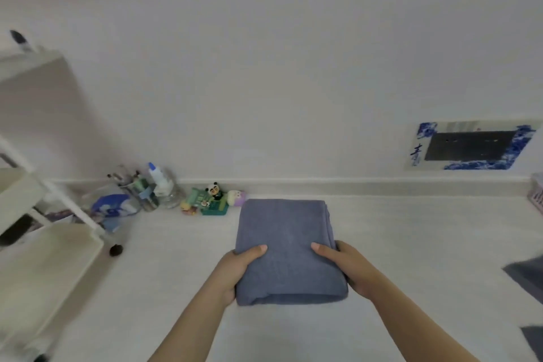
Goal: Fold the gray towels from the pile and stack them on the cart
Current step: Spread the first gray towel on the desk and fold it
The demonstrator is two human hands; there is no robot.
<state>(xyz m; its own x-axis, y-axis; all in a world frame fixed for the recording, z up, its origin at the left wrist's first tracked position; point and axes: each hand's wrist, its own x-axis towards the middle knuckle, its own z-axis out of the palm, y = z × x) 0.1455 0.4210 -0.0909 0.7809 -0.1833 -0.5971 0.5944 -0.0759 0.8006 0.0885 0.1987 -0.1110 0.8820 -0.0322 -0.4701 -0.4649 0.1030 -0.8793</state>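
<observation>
The folded gray towel (289,250) lies flat on the white surface (411,244), squared into a thick rectangle. The left hand (235,270) grips the towel's left edge, thumb on top and fingers tucked beneath. The right hand (342,264) grips the right edge in the same way. Both hands hold the end of the towel nearest the person.

The cart (44,258) stands to the left of the towel, well apart, with its pale shelf bare. More gray cloth (526,276), probably the pile, lies to the right of the towel at the frame edge. Small figurines (213,198) sit just beyond the towel's far left corner, against the wall.

The step in hand appears to be lifting the towel for transfer to the cart. To do it well:

1. Slide the fingers fully beneath, so the lower layers cannot sag.
2. Lift both sides evenly and keep the towel level.
3. Carry left and set it square on the shelf.
</observation>
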